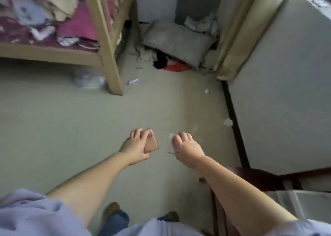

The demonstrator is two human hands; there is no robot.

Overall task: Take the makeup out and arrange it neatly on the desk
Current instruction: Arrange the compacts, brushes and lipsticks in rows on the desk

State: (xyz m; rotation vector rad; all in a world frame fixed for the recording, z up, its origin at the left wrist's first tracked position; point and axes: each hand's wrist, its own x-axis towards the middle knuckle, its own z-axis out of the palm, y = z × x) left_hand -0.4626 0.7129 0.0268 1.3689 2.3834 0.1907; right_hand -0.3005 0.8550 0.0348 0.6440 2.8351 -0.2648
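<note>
Left hand (134,144) grips pink flat case (150,142) above floor (53,119). Right hand (186,149) pinches small clear item (172,136); blurred. Bed frame (107,44), pillow (176,42), paper scraps (227,122) around.

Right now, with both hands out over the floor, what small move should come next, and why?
Probably carry the pink case toward the desk. The left hand already grips it, its fingers curled over the top edge. The right hand seems to pinch something small and pale; the blur hides what.
</note>
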